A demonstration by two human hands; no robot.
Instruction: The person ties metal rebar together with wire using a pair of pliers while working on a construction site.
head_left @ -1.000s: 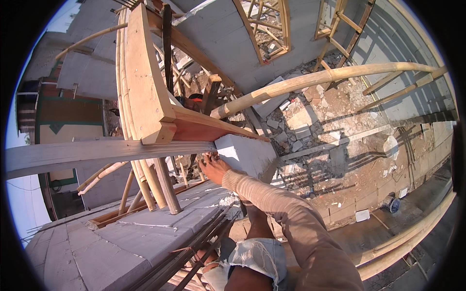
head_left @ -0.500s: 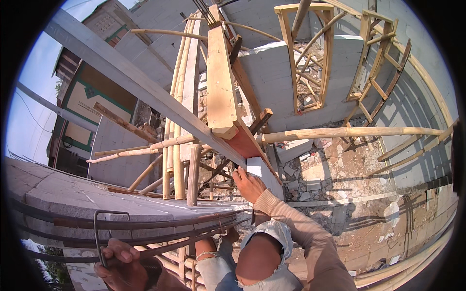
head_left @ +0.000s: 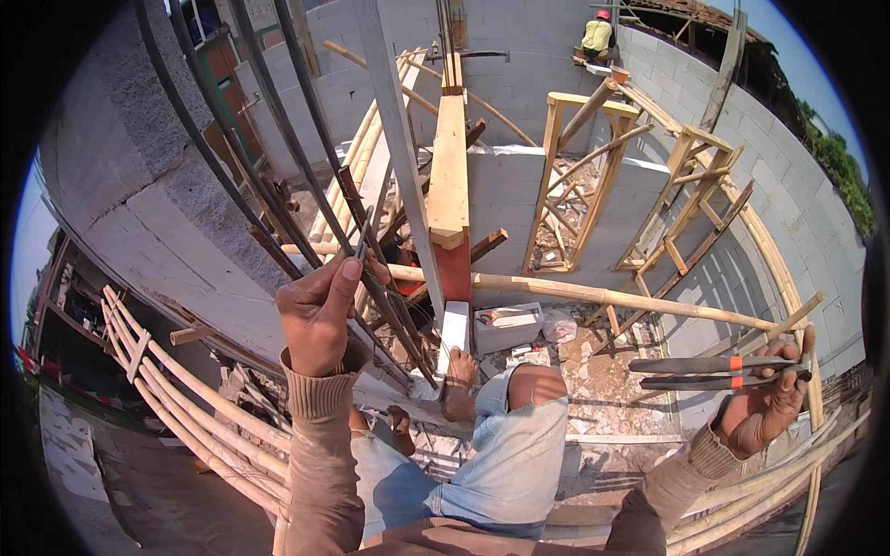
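My left hand (head_left: 320, 301) is closed in a pinch on a rebar stirrup (head_left: 365, 232), of which a short grey length shows above the fingertips, nearly edge-on. It is right beside the dark, long steel bars (head_left: 269, 102) that run down to the wall top. My right hand (head_left: 765, 403), raised at the right, is wrapped round a pair of pincers (head_left: 686, 373). Their two dark handles with orange bands point left, slightly apart; the palm partly hides the other end. Below and between the hands, my bare foot (head_left: 459, 375) rests by a white block (head_left: 454, 324).
A timber column form (head_left: 449, 167) and a grey metal profile (head_left: 399, 139) stand ahead. One bamboo pole (head_left: 603, 296) crosses to the right, above rubble. Bamboo rails (head_left: 195, 398) run at the lower left. Wooden frames (head_left: 584, 185) stand beyond. A person (head_left: 598, 37) sits far off.
My view has swung, so the bars now rise at the left. My right hand has left the white block and now holds pincers at the right. My left hand has come up beside the bars.
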